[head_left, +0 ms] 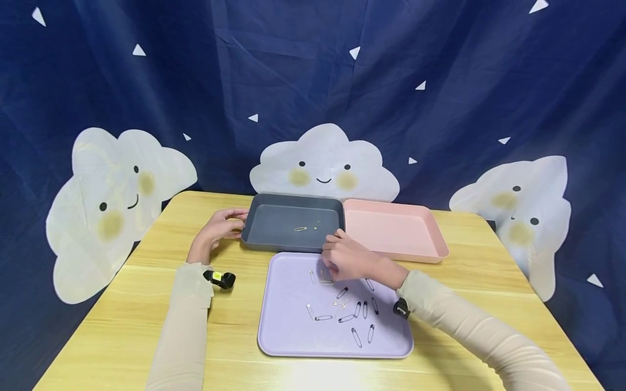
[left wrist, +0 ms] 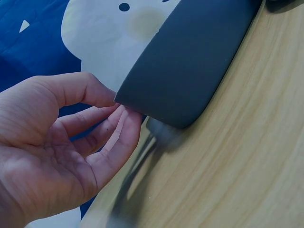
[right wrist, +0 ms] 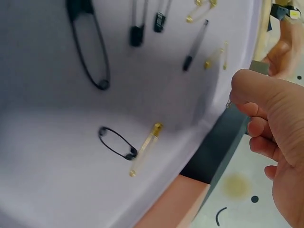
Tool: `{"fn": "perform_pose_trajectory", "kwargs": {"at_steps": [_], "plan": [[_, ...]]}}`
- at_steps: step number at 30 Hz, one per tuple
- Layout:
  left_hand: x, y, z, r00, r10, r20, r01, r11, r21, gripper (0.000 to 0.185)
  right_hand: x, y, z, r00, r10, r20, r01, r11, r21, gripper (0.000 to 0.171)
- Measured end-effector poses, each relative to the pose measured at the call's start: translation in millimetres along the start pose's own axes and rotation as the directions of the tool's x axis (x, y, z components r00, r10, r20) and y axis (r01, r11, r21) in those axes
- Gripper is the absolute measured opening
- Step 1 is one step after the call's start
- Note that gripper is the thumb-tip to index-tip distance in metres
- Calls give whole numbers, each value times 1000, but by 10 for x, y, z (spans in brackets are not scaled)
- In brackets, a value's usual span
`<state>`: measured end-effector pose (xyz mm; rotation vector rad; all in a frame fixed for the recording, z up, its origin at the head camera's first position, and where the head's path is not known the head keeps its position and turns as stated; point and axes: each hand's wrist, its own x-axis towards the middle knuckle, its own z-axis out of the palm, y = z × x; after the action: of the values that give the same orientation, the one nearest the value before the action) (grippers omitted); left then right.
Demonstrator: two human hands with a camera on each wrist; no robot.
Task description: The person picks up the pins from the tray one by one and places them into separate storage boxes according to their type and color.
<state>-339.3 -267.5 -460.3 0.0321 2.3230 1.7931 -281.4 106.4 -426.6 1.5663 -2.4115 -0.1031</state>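
Counter (head_left: 235,336): yellowish wood-grain top. Directly on it, toward the far edge, a dark grey rectangular tray (head_left: 274,220) and pink rectangular tray (head_left: 391,231) sit side by side; a lavender rectangular tray (head_left: 288,326) lies nearer the front.

Indoor workspace — wooden table (head_left: 235,336), cloud-print curtain (head_left: 303,81)

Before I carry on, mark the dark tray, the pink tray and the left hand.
Dark tray (head_left: 274,224): head view, bare floor.
Pink tray (head_left: 391,231): head view, bare floor.
Left hand (head_left: 218,227): head view, back of the hand.
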Motion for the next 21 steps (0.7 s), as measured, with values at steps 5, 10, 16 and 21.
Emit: {"fn": "perform_pose_trajectory", "kwargs": {"at_steps": [5, 10, 16, 21], "plan": [[-9, 10, 5, 1000, -4, 2, 4, 1000, -2, 56, 18, 61, -93, 1000, 11, -25, -11, 1000, -22, 15], [-18, 7, 10, 1000, -6, 1, 6, 1000, -10, 55, 42, 134, -156, 997, 43, -56, -43, 999, 1, 15], [-25, 8, 12, 1000, -14, -3, 14, 1000, -8, 55, 77, 226, -200, 994, 59, -97, -61, 998, -22, 15], [-19, 13, 13, 1000, -17, 0, 17, 1000, -5, 56, 108, 309, -234, 990, 90, -106, -93, 995, -26, 15]]}}
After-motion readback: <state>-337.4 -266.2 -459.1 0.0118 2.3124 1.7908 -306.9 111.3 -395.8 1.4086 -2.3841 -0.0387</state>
